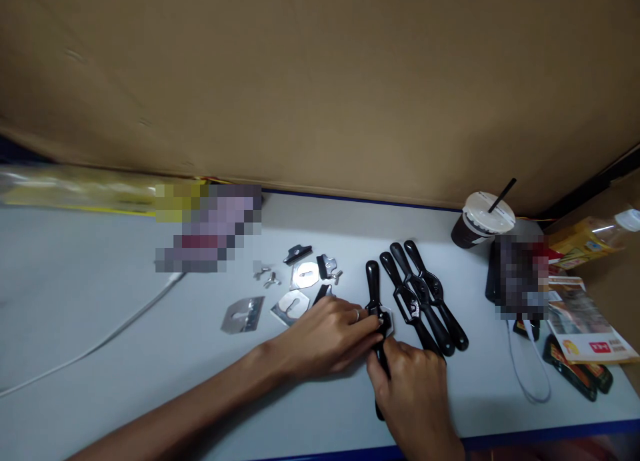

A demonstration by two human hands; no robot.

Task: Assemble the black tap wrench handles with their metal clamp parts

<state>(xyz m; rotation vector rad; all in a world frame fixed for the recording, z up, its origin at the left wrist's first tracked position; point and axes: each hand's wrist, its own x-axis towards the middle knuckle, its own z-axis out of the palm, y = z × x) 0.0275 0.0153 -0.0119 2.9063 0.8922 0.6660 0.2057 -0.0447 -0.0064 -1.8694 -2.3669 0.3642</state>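
A black spokeshave [373, 281] lies on the table between my hands, its top handle pointing away from me. My left hand [333, 334], with a ring on one finger, has its fingertips closed on the tool's middle, by a bright metal blade edge [389, 320]. My right hand [413, 384] is closed around the part just below, its fingertips partly hidden. To the left are loose flat slotted blades [243, 314], black cap pieces [298, 253] and small wing-shaped screws [272, 279]. Three more black spokeshaves [423, 288] lie side by side on the right.
A lidded cup [475, 224] with a black straw stands at the back right. Nearby lie a yellow-labelled bottle [590, 238], a printed packet [585, 318] and a white cable [530, 398]. Another cable [115, 334] crosses the left. A cardboard wall [320, 88] closes off the back.
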